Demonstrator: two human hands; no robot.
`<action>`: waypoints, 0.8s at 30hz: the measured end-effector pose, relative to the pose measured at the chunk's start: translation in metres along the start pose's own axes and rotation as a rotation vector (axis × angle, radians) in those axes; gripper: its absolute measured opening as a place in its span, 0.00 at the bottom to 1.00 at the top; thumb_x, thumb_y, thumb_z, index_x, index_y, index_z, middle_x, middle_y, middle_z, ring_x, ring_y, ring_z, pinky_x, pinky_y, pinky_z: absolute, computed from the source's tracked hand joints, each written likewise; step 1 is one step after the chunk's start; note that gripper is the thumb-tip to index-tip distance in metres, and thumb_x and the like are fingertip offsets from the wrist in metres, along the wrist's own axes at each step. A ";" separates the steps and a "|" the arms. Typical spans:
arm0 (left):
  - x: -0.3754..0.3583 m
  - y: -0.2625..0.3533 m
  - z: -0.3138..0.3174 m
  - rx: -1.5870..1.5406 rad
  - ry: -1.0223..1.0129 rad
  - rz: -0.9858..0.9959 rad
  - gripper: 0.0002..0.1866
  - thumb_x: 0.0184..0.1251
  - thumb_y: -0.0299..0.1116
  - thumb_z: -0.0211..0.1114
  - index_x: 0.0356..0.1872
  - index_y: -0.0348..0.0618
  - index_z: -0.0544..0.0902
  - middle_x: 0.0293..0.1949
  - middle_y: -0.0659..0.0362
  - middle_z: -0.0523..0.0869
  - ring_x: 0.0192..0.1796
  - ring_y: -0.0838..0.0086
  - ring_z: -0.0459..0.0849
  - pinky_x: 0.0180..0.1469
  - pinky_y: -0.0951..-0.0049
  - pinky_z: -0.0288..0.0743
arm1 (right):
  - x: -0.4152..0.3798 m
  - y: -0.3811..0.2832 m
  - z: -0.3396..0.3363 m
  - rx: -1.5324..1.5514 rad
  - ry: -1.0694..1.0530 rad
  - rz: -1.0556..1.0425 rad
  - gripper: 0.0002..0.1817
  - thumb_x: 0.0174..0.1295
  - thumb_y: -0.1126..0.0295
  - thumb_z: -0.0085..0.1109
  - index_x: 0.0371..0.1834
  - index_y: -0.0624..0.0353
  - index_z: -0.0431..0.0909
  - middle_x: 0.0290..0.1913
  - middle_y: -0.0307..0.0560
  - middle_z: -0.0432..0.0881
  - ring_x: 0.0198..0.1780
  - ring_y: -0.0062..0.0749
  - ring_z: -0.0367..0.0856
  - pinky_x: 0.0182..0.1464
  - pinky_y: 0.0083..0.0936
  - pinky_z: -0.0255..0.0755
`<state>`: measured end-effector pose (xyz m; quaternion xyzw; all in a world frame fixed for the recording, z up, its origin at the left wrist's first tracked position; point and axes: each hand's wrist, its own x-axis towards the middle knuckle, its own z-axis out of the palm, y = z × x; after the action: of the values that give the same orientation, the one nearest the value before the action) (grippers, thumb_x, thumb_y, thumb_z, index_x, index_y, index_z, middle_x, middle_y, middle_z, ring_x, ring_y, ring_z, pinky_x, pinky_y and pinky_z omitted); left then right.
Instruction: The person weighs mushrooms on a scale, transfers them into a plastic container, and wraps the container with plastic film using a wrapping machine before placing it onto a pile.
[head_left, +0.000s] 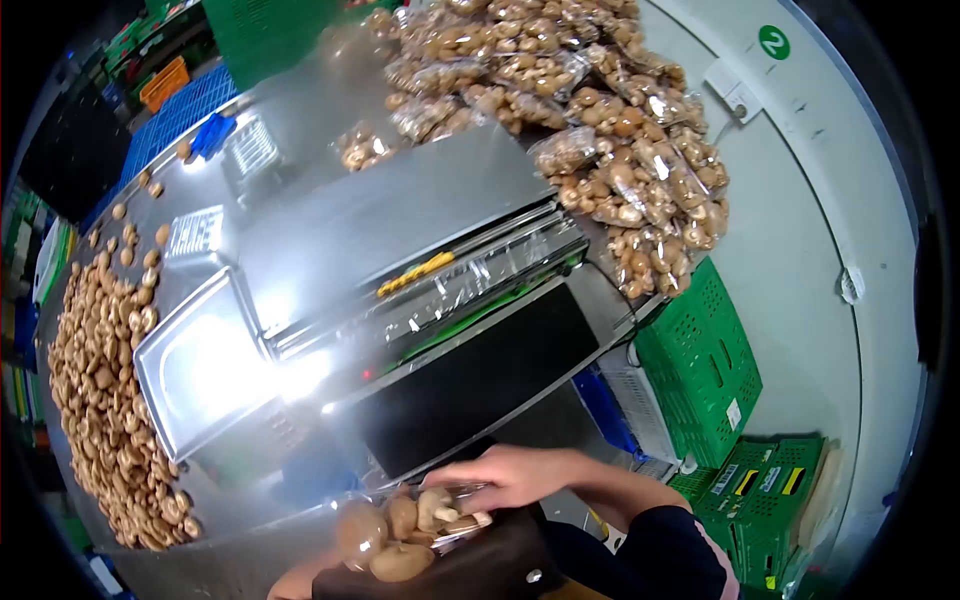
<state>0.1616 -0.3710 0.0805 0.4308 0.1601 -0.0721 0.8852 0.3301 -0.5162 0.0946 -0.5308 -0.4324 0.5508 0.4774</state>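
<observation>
A clear plastic bag of brown mushrooms (402, 535) is held low in the view, close to my body. My right hand (508, 474) grips the bag's right side, its fingers bent over the plastic. At the bag's lower left is my left hand (305, 574), blurred and mostly cut off, so its fingers do not show. Just beyond the hands stands a steel wrapping machine (400, 215) with a dark front panel, clear film and a yellow strip along its slot.
A big heap of loose mushrooms (105, 390) covers the table's left side, beside a shiny steel tray (200, 365). Many bagged mushrooms (640, 150) are piled at the far right. Green crates (705, 365) stand on the right by a pale wall (800, 250).
</observation>
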 end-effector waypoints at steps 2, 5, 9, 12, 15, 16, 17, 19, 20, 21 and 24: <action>0.017 -0.005 -0.001 -0.116 0.185 -0.040 0.23 0.70 0.46 0.54 0.54 0.37 0.75 0.53 0.47 0.79 0.57 0.54 0.77 0.57 0.54 0.71 | 0.003 0.023 0.001 0.084 0.049 0.138 0.22 0.76 0.53 0.41 0.57 0.58 0.77 0.24 0.39 0.78 0.23 0.20 0.76 0.26 0.19 0.70; 0.039 -0.017 -0.002 -0.260 0.512 -0.070 0.20 0.70 0.43 0.56 0.53 0.37 0.75 0.50 0.48 0.81 0.55 0.54 0.79 0.55 0.55 0.74 | 0.000 0.050 -0.026 0.362 0.165 0.411 0.22 0.75 0.52 0.40 0.53 0.56 0.79 0.19 0.36 0.76 0.13 0.19 0.71 0.13 0.18 0.64; 0.046 -0.005 -0.030 -0.197 0.299 -0.063 0.18 0.69 0.41 0.57 0.49 0.34 0.76 0.40 0.45 0.84 0.41 0.56 0.85 0.48 0.62 0.78 | -0.015 0.017 -0.121 0.361 0.931 0.439 0.27 0.73 0.50 0.40 0.31 0.62 0.78 0.19 0.44 0.79 0.10 0.25 0.73 0.06 0.19 0.62; 0.047 0.003 -0.043 -0.219 0.336 0.025 0.14 0.71 0.35 0.53 0.48 0.34 0.75 0.38 0.45 0.84 0.39 0.57 0.85 0.45 0.64 0.79 | -0.040 0.010 -0.241 0.529 1.080 -0.154 0.33 0.72 0.41 0.37 0.48 0.65 0.74 0.34 0.52 0.83 0.24 0.32 0.81 0.19 0.21 0.72; 0.048 0.003 -0.047 -0.196 0.437 0.038 0.15 0.68 0.39 0.58 0.45 0.35 0.78 0.35 0.47 0.85 0.36 0.59 0.85 0.42 0.64 0.79 | -0.015 -0.036 -0.267 0.466 0.956 -0.356 0.37 0.72 0.42 0.38 0.65 0.68 0.61 0.57 0.58 0.77 0.45 0.39 0.83 0.41 0.25 0.78; 0.045 0.004 -0.046 -0.214 0.438 0.043 0.14 0.68 0.37 0.58 0.44 0.35 0.78 0.35 0.47 0.85 0.36 0.59 0.86 0.42 0.64 0.79 | -0.001 -0.031 -0.263 0.388 0.888 -0.289 0.36 0.73 0.45 0.39 0.67 0.69 0.58 0.61 0.60 0.74 0.45 0.41 0.82 0.42 0.26 0.77; 0.043 0.002 -0.046 -0.227 0.431 0.019 0.14 0.68 0.37 0.57 0.44 0.35 0.78 0.36 0.47 0.85 0.37 0.59 0.86 0.42 0.64 0.79 | 0.014 -0.028 -0.249 0.353 0.798 -0.235 0.29 0.75 0.51 0.39 0.64 0.68 0.64 0.56 0.60 0.78 0.41 0.37 0.83 0.38 0.23 0.77; 0.033 -0.002 -0.048 -0.270 0.445 -0.017 0.13 0.69 0.36 0.57 0.44 0.35 0.78 0.36 0.47 0.85 0.37 0.59 0.86 0.42 0.64 0.79 | 0.050 -0.011 -0.208 0.244 0.680 -0.081 0.22 0.76 0.58 0.40 0.57 0.68 0.70 0.42 0.55 0.84 0.28 0.29 0.81 0.28 0.19 0.74; 0.024 -0.006 -0.051 -0.293 0.456 -0.030 0.13 0.69 0.35 0.57 0.45 0.35 0.77 0.37 0.47 0.85 0.37 0.59 0.86 0.43 0.64 0.79 | 0.064 -0.006 -0.183 0.216 0.648 -0.034 0.19 0.75 0.61 0.40 0.50 0.66 0.74 0.33 0.50 0.82 0.22 0.25 0.77 0.23 0.18 0.69; 0.015 -0.008 -0.057 -0.313 0.430 -0.038 0.12 0.72 0.34 0.54 0.47 0.36 0.77 0.38 0.49 0.85 0.39 0.63 0.86 0.44 0.67 0.79 | 0.080 -0.004 -0.157 0.189 0.592 0.008 0.17 0.75 0.64 0.40 0.43 0.65 0.77 0.24 0.45 0.81 0.16 0.20 0.72 0.19 0.16 0.65; -0.010 -0.013 -0.071 -0.331 0.523 0.057 0.11 0.73 0.33 0.54 0.48 0.36 0.77 0.39 0.51 0.86 0.38 0.68 0.86 0.43 0.72 0.79 | 0.117 -0.023 -0.089 -0.185 0.481 0.049 0.19 0.73 0.66 0.43 0.25 0.62 0.76 0.14 0.36 0.71 0.13 0.15 0.65 0.17 0.17 0.56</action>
<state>0.1330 -0.3234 0.0335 0.2890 0.3796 0.0931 0.8739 0.4225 -0.3997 0.0912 -0.6981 -0.3420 0.3782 0.5027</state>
